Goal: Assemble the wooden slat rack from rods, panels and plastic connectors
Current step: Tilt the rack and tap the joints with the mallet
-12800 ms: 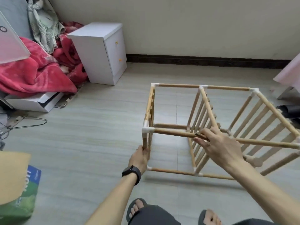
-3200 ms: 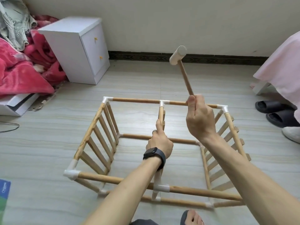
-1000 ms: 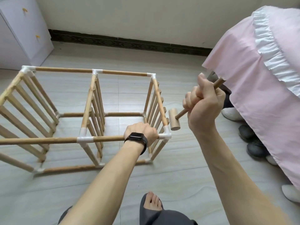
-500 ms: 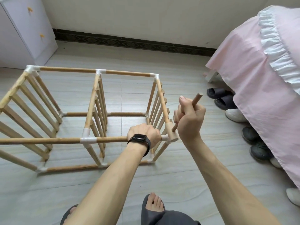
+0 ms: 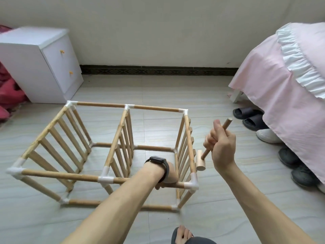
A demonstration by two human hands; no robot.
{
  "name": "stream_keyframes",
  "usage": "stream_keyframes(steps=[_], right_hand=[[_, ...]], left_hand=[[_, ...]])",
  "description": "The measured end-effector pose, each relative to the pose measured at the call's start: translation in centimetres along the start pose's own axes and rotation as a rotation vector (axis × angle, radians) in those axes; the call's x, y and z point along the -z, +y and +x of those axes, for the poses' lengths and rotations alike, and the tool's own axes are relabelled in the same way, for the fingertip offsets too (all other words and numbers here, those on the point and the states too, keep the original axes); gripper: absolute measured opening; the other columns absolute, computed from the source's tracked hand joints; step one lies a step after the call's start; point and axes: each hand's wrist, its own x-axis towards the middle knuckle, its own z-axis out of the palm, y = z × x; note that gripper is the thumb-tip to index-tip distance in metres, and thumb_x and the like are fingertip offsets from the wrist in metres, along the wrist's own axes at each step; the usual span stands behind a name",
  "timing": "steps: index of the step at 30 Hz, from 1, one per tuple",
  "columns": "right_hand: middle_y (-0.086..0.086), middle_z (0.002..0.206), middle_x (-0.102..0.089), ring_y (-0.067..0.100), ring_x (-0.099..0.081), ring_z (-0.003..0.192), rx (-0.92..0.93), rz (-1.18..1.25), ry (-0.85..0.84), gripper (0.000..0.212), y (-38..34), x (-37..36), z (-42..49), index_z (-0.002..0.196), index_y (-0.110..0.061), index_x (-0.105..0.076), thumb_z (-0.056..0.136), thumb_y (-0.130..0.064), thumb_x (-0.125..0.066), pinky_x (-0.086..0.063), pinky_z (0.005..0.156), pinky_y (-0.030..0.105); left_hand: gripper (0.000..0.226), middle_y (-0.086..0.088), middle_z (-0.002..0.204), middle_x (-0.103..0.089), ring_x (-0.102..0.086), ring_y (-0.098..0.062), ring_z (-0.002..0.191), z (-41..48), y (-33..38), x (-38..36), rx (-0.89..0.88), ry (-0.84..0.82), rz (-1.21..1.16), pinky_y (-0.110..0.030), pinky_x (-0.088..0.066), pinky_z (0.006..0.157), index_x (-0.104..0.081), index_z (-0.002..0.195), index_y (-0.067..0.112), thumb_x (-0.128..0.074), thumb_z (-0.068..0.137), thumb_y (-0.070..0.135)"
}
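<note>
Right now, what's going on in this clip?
A person is assembling a wooden slat rack on the floor. The left hand grips the near top rod beside the white corner connector. The right hand holds a small wooden mallet by its handle, head down, just outside the right slat panel. All three panels stand joined by rods.

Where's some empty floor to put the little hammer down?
Bare floor lies between the rack and the wall, right of the white cabinet. More lies at the near left, in front of the rack. Crowded: the shoes beside the pink bed cover.
</note>
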Motion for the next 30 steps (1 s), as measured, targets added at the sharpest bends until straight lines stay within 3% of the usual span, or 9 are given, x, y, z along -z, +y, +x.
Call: stream_keyframes(steps=[2,7,14,16,18,20,23,27,30], right_hand=[[-0.009,0.048,-0.029,0.016,-0.027,0.047,0.025,-0.127,0.036,0.055,-0.5,-0.7,0.7,0.046,-0.028,-0.036,0.096,-0.045,-0.053,-0.021,0.049,0.034],[0.005,0.046,-0.03,0.02,-0.029,0.045,0.064,-0.31,0.147,0.055,-1.1,-1.9,4.8,0.048,-0.015,-0.039,0.085,-0.05,-0.06,-0.023,0.046,0.034],[-0.004,0.045,-0.027,0.017,-0.025,0.046,0.054,-0.164,0.196,0.049,0.7,-4.9,13.3,0.046,-0.027,-0.033,0.088,-0.037,-0.057,-0.021,0.049,0.035],[0.001,0.049,-0.027,0.018,-0.026,0.049,0.069,-0.179,0.2,0.048,1.5,-5.8,15.3,0.051,-0.021,-0.032,0.089,-0.037,-0.056,-0.022,0.051,0.04],[0.003,0.053,-0.03,0.024,-0.028,0.053,0.095,-0.205,0.199,0.047,1.8,-6.7,17.0,0.054,-0.015,-0.034,0.091,-0.033,-0.056,-0.026,0.052,0.047],[0.003,0.05,-0.031,0.024,-0.03,0.05,0.14,-0.186,0.19,0.047,1.3,-7.8,18.6,0.051,-0.018,-0.037,0.091,-0.032,-0.057,-0.027,0.049,0.045],[-0.007,0.044,-0.026,0.018,-0.024,0.039,0.193,-0.024,0.179,0.051,0.8,-8.3,21.0,0.045,-0.026,-0.034,0.089,-0.034,-0.058,-0.02,0.042,0.033],[0.001,0.053,-0.028,0.029,-0.028,0.054,0.157,-0.207,0.236,0.045,5.3,-8.2,19.8,0.053,-0.018,-0.032,0.091,-0.027,-0.054,-0.025,0.05,0.051],[0.003,0.053,-0.028,0.028,-0.027,0.053,0.129,-0.191,0.196,0.043,4.9,-9.1,20.7,0.053,-0.021,-0.031,0.086,-0.03,-0.056,-0.026,0.05,0.046]], left_hand=[[0.026,-0.005,0.081,-0.07,-0.064,-0.02,0.066,-0.5,-1.7,1.9,0.018,0.155,0.095,-0.029,-0.054,0.064,-0.07,0.085,0.013,-0.054,0.088,0.034],[0.032,-0.005,0.13,-0.051,-0.048,-0.027,0.121,0.3,-8.9,5.9,0.155,0.718,0.095,-0.04,-0.045,0.095,-0.054,0.121,0.024,-0.05,0.091,0.035],[0.084,-0.007,0.165,-0.01,-0.025,-0.028,0.146,4.4,-16.3,7.8,0.303,0.849,-0.121,-0.045,-0.032,0.115,-0.008,0.156,0.028,-0.059,0.089,0.035],[0.079,-0.008,0.161,-0.023,-0.038,-0.028,0.138,6.0,-17.0,7.6,0.304,0.855,-0.179,-0.044,-0.037,0.111,-0.008,0.157,0.023,-0.053,0.093,0.031],[0.061,-0.011,0.131,-0.053,-0.056,-0.03,0.11,7.0,-17.2,7.1,0.298,0.861,-0.342,-0.046,-0.049,0.094,-0.023,0.152,0.022,-0.045,0.096,0.025],[0.044,-0.004,0.102,-0.054,-0.058,-0.028,0.09,7.5,-17.3,6.6,0.307,0.884,-0.362,-0.045,-0.053,0.079,-0.034,0.141,0.022,-0.04,0.097,0.025],[0.036,-0.002,0.097,-0.051,-0.056,-0.027,0.086,7.8,-17.4,6.2,0.331,0.914,-0.336,-0.044,-0.051,0.074,-0.034,0.134,0.021,-0.036,0.098,0.024],[0.034,-0.001,0.09,-0.05,-0.054,-0.025,0.08,8.2,-17.5,6.2,0.325,0.901,-0.333,-0.038,-0.043,0.065,-0.034,0.13,0.021,-0.035,0.097,0.02],[0.035,-0.001,0.091,-0.052,-0.055,-0.025,0.081,8.1,-17.3,6.1,0.332,0.913,-0.306,-0.038,-0.043,0.065,-0.034,0.132,0.021,-0.034,0.098,0.019]])
